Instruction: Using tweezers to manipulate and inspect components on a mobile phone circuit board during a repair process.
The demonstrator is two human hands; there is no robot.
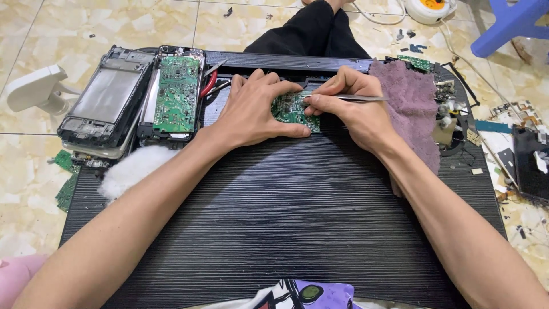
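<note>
Black ribbed board w/ small green circuit board lying at its far middle. Left hand pressed fingers round its edges; right hand pinched thin metal tweezers. Prob. light, stiff, fragile: hold by edges.

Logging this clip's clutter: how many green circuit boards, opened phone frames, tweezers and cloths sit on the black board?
Green circuit boards: 3 (held one, one in phone, far-right one)
Opened phone frames: 2
Tweezers: 1
Purple cloth: 1
Total: 7
</note>
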